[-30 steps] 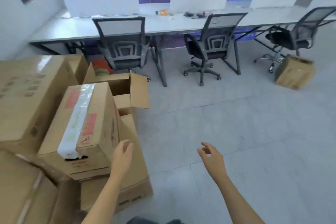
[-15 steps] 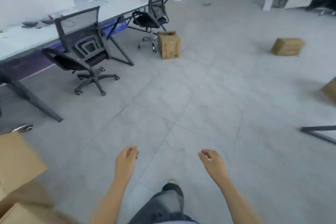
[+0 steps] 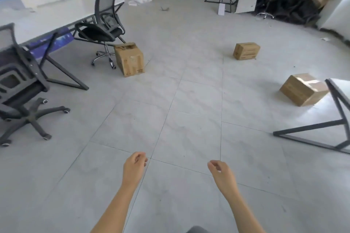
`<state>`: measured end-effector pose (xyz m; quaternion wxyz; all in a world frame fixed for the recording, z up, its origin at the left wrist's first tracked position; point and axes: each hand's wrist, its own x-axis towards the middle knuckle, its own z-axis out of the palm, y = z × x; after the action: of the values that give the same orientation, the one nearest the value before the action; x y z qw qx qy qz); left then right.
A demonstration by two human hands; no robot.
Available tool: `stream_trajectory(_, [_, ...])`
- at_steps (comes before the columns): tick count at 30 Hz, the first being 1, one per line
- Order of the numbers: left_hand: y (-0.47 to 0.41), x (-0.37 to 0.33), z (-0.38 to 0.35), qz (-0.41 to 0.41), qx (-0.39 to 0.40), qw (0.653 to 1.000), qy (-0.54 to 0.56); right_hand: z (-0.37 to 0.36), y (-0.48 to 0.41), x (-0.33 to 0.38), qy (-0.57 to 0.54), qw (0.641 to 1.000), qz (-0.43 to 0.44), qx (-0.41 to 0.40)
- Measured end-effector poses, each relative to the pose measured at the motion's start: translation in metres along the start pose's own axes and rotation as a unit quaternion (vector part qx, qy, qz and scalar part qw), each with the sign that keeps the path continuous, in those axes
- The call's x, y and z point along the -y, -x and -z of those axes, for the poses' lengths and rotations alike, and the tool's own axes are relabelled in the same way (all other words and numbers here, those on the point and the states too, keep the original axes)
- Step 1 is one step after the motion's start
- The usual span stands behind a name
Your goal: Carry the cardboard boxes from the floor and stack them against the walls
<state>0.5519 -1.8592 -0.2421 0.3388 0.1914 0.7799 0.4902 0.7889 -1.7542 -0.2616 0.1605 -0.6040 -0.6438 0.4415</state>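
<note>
Grey tiled floor (image 3: pixel 189 119) holds 3 brown cardboard boxes (image 3: pixel 129 60), well apart.

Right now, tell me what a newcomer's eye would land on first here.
Three cardboard boxes stand out on the grey tile floor: the left box by an office chair, the far box mid-floor, and the right box beside a black table frame. Nearest, the left hand and right hand hang empty, fingers loosely curled. A heap of dark chairs fills the far right corner.
</note>
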Motion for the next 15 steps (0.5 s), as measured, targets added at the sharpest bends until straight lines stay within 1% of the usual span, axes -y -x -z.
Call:
stream_trajectory(2, [-0.022, -0.009, -0.016, 0.007, 0.022, 1.000, -0.012, -0.001, -0.022, -0.002, -0.002, 1.000, -0.020, -0.001])
stream_trajectory(5, [-0.062, -0.027, -0.037, 0.012, 0.024, 0.999, -0.026, 0.001, -0.069, 0.002, 0.010, 0.999, -0.042, 0.002])
stream_trajectory(8, [-0.113, -0.044, -0.061, 0.014, 0.000, 0.999, -0.030, 0.008, -0.138, 0.017, 0.022, 0.999, -0.024, 0.013])
stream_trajectory(12, [-0.174, -0.072, -0.097, 0.030, -0.026, 0.999, -0.009, 0.027, -0.237, 0.056, 0.039, 0.999, 0.011, 0.027])
stream_trajectory(15, [-0.214, -0.103, -0.120, 0.028, -0.042, 0.999, 0.011, 0.042, -0.300, 0.092, 0.018, 0.999, 0.028, 0.016])
